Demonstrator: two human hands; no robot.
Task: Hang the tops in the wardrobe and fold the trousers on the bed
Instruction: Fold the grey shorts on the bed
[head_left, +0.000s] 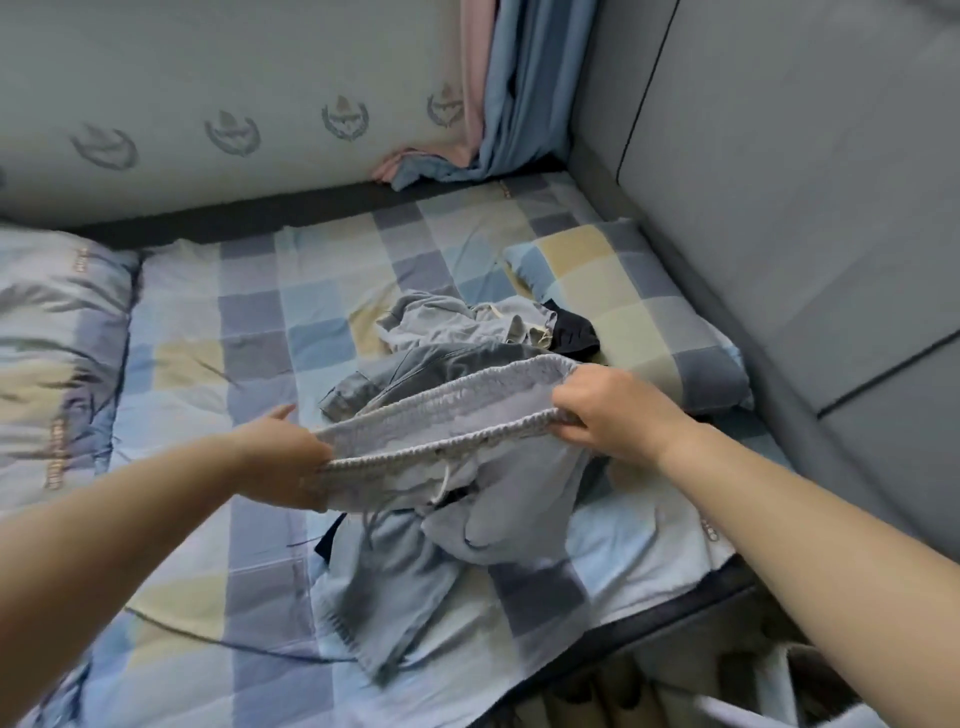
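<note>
Light grey jogging trousers (415, 530) with a ribbed elastic waistband and a drawstring hang crumpled over the checked bed sheet (218, 322). My left hand (291, 462) grips the left end of the waistband. My right hand (613, 415) grips its right end, and the band is stretched open between them. The legs trail down in folds toward the bed's near edge. Behind the waistband lies a heap of other clothes (467, 332): a grey-blue garment, a pale one with cords and a dark one.
A checked pillow (639, 312) lies at the right by the grey padded headboard (779, 208). A patterned quilt (52, 353) is bunched at the left. Pink and blue curtains (498, 93) hang at the back. The bed's dark edge (675, 613) runs at lower right.
</note>
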